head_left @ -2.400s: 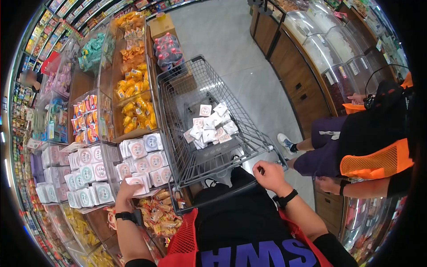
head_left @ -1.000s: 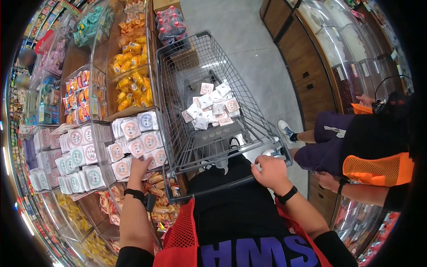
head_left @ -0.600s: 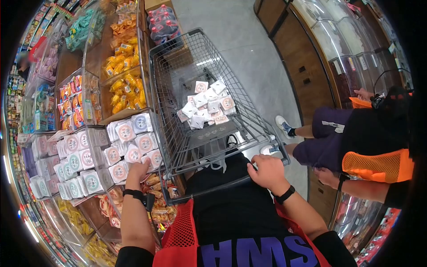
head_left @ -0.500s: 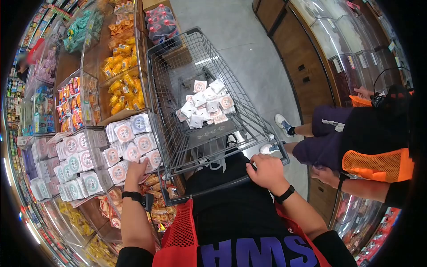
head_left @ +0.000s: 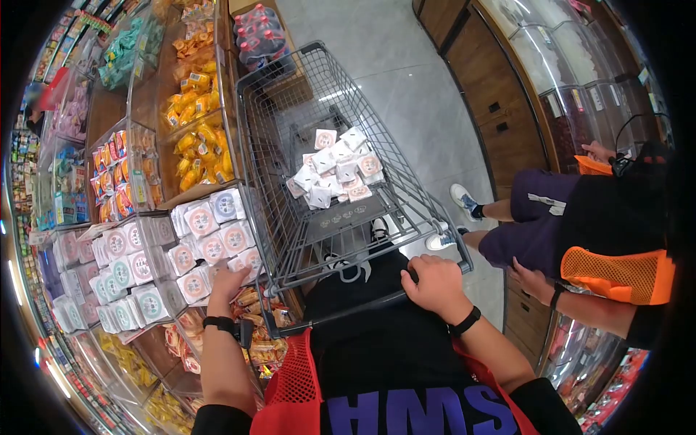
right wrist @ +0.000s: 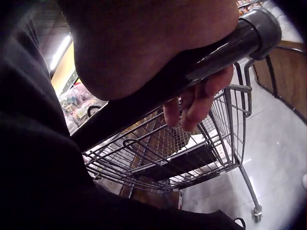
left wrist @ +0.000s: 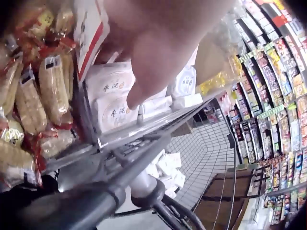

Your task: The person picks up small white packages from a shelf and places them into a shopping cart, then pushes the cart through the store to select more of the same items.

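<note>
My left hand (head_left: 230, 281) reaches into a shelf bin of square white packets (head_left: 212, 247) with round pink and blue labels. In the left wrist view its thumb (left wrist: 138, 93) lies against the front of a packet (left wrist: 115, 113); the other fingers are mostly hidden, so I cannot tell whether they grip it. My right hand (head_left: 435, 288) grips the dark handle bar (head_left: 362, 309) of a grey wire shopping cart (head_left: 344, 226). In the right wrist view its fingers (right wrist: 196, 108) curl under the bar. Similar packets (head_left: 337, 171) lie in a loose heap inside the cart.
Bins of yellow-wrapped snacks (head_left: 197, 156) stand beyond the packets; bagged breads (left wrist: 53, 86) lie on the near side. Red-capped bottles (head_left: 259, 36) stand past the cart. Another person in an orange mesh vest (head_left: 616, 274) stands at right, beside wooden cabinets (head_left: 487, 94).
The left hand held a packet over the bin's near edge at first, then moved right, down among the packets, where it stays. The right hand keeps its grip on the bar.
</note>
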{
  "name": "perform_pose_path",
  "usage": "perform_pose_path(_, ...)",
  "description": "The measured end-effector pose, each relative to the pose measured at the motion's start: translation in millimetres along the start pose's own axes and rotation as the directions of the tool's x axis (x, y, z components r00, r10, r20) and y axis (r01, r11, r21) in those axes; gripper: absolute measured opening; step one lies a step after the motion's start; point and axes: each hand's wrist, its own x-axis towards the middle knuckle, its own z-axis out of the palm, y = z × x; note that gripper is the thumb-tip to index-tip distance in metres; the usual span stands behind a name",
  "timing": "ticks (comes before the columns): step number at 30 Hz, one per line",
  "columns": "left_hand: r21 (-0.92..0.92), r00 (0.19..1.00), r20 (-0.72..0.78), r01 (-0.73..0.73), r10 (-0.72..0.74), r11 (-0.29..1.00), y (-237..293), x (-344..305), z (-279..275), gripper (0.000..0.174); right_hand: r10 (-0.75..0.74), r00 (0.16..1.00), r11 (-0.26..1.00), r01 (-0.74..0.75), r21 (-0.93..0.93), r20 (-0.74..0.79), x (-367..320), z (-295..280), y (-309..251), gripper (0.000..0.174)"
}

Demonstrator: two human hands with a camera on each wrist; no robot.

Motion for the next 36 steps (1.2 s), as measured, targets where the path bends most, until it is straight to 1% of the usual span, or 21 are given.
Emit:
perform_pose_path(3,0.048,0.996,0.054,0.071,-0.074,0.996,40.9,-10.0,6.1,0.084,-0.014,1.000,1.000,0.014,-0.001,-0.013,1.9,-0.2,0.4,0.029)
perform_pose_path(5,0.170,0.999,-0.033,0.046,-0.041,0.984,18.7,15.4,28.0,0.088,-0.015,1.000,1.000,0.015,0.000,-0.009,2.4,-1.6,0.2,0.029)
perform_pose_path(6,0.231,0.997,-0.076,0.039,-0.021,0.972,18.4,18.8,34.6,0.090,-0.014,1.000,1.000,0.014,0.001,-0.001,2.7,-2.8,-0.1,0.029)
perform_pose_path(9,0.230,0.986,-0.162,0.010,0.029,0.973,16.5,22.9,45.0,0.089,-0.013,1.000,1.000,0.014,-0.002,0.011,2.0,-2.1,0.3,0.029)
perform_pose_path(12,0.225,0.982,-0.178,-0.022,0.063,0.974,15.9,17.8,45.7,0.083,-0.018,1.000,1.000,0.018,-0.004,0.015,0.7,-1.0,0.9,0.029)
perform_pose_path(15,0.176,0.989,-0.128,-0.046,0.069,0.983,21.3,4.5,34.6,0.073,-0.025,1.000,1.000,0.025,-0.008,0.005,1.5,-0.9,2.0,0.030)
perform_pose_path(18,0.152,0.981,-0.167,-0.075,0.100,0.986,44.7,-20.3,12.5,0.068,-0.029,1.000,1.000,0.029,-0.009,0.005,2.1,-1.8,1.7,0.030)
perform_pose_path(21,0.175,0.979,-0.176,-0.072,0.103,0.982,75.2,-38.7,-15.4,0.063,-0.029,1.000,1.000,0.029,-0.007,0.008,2.2,-1.8,1.9,0.031)
perform_pose_path(24,0.119,0.959,-0.216,-0.161,0.184,0.980,117.2,-61.3,-32.2,0.066,-0.030,0.999,0.999,0.030,-0.012,0.020,1.7,-2.3,1.4,0.031)
perform_pose_path(25,0.021,0.937,-0.226,-0.270,0.268,0.963,127.7,-67.0,-32.1,0.062,-0.031,0.999,0.999,0.031,-0.016,0.024,2.0,-3.0,1.1,0.031)
perform_pose_path(28,-0.144,0.926,-0.173,-0.361,0.336,0.921,156.0,-72.0,-20.4,0.062,-0.033,0.999,0.999,0.033,-0.019,0.024,1.7,-2.8,1.2,0.031)
perform_pose_path(31,-0.082,0.928,-0.093,-0.369,0.362,0.926,147.2,-56.8,9.0,0.062,-0.032,0.999,0.999,0.032,-0.014,0.029,1.6,-4.0,1.3,0.031)
perform_pose_path(34,-0.032,0.912,-0.023,-0.410,0.409,0.912,153.9,-71.0,31.9,0.062,-0.044,0.999,0.999,0.045,-0.025,0.020,0.4,-1.9,2.8,0.032)
perform_pose_path(35,0.021,0.916,0.010,-0.402,0.402,0.915,159.1,-78.5,34.4,0.061,-0.045,0.999,0.999,0.045,-0.026,0.020,0.6,-1.9,3.2,0.032)
perform_pose_path(36,0.027,0.921,0.018,-0.389,0.389,0.921,163.0,-84.3,36.8,0.060,-0.045,0.999,0.999,0.046,-0.026,0.022,0.6,-1.9,3.1,0.032)
